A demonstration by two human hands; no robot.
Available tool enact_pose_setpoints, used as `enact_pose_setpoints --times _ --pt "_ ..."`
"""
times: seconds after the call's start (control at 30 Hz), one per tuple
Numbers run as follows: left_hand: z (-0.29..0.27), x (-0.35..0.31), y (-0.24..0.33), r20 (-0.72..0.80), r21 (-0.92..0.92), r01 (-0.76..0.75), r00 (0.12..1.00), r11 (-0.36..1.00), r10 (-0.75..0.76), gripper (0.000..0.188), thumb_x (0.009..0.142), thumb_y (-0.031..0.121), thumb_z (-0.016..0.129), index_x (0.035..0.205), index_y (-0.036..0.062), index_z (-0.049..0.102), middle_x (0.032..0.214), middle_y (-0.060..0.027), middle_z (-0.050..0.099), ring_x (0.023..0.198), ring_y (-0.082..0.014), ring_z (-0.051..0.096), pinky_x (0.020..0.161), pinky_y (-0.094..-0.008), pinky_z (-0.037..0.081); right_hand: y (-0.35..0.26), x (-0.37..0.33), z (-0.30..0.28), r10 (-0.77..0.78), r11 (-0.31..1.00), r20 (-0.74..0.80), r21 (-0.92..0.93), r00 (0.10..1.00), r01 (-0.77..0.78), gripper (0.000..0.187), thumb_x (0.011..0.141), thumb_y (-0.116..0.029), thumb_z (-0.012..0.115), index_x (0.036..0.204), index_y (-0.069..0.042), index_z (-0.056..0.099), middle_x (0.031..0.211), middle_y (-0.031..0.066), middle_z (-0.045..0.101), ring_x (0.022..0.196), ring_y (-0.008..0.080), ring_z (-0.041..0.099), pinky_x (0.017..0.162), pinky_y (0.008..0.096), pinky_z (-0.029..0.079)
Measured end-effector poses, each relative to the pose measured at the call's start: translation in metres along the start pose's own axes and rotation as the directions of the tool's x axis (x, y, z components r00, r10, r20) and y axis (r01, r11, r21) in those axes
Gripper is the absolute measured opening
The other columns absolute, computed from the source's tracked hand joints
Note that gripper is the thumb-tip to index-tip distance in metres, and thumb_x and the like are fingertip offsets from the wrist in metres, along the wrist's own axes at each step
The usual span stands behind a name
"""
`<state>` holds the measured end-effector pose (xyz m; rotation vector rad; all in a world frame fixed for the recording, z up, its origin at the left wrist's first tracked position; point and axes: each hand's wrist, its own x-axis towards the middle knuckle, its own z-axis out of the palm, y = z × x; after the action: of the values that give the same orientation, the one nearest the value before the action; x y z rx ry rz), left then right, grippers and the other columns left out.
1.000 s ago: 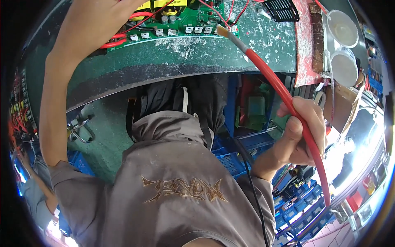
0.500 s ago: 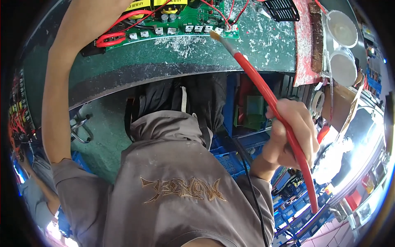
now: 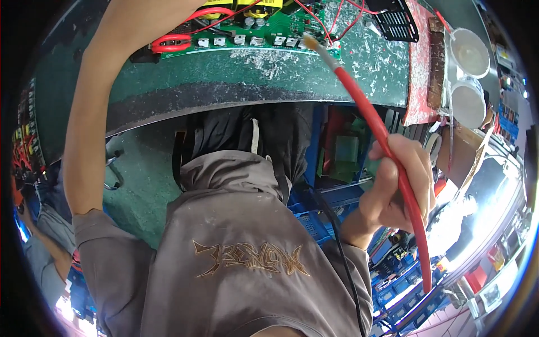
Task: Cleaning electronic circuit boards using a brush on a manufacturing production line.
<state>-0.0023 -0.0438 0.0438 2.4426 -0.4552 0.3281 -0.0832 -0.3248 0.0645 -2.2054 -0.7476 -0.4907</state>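
Note:
My right hand (image 3: 401, 182) is closed around the red handle of a paintbrush (image 3: 368, 109). The pale bristle tip is at the near edge of a green circuit board (image 3: 264, 42), over the right part of its row of small white-faced components (image 3: 279, 40); whether it touches them I cannot tell. At the board's left end is my left hand (image 3: 154, 17), beside thick red wire loops (image 3: 172, 42); its fingers run out of the top of the picture. Yellow-wrapped parts (image 3: 258, 4) stand behind the row.
White flakes (image 3: 269, 64) litter the green bench top. A black slotted plate (image 3: 397, 21) lies to the board's right, near two whitish cups (image 3: 470, 53) and a cardboard box (image 3: 466, 149). At far left another person's arm (image 3: 48, 247) shows beside more boards (image 3: 25, 140).
The bench and board appear shifted to the right in the picture, and my left arm with them. The brush tip has moved a little right and up, staying by the same components.

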Motion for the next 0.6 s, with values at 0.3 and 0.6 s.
enact_pose_setpoints --times 0.3,0.6 --pt "-0.001 0.0 -0.003 -0.027 -0.033 -0.019 0.999 0.999 0.018 0.018 0.08 0.008 0.069 0.075 -0.003 0.055 0.076 -0.0109 0.057 0.071 -0.0215 0.055 0.068 -0.0334 0.044 -0.01 0.002 0.004 0.066 0.998 -0.063 0.025 0.996 -0.064 0.026 0.062 0.011 0.066 0.087 0.008 0.062 0.071 0.0197 0.064 0.057 0.0265 0.063 0.05 0.0316 0.052" --pt "-0.001 -0.003 -0.003 -0.037 -0.071 0.004 0.999 0.997 -0.006 0.018 0.08 0.009 0.069 0.077 -0.0042 0.057 0.074 -0.0117 0.057 0.068 -0.0219 0.056 0.066 -0.0338 0.045 -0.012 0.003 0.028 -0.018 0.98 0.034 0.2 0.999 0.011 0.028 0.085 -0.016 0.067 0.092 0.009 0.06 0.068 0.0184 0.061 0.054 0.0214 0.059 0.05 0.0277 0.047"
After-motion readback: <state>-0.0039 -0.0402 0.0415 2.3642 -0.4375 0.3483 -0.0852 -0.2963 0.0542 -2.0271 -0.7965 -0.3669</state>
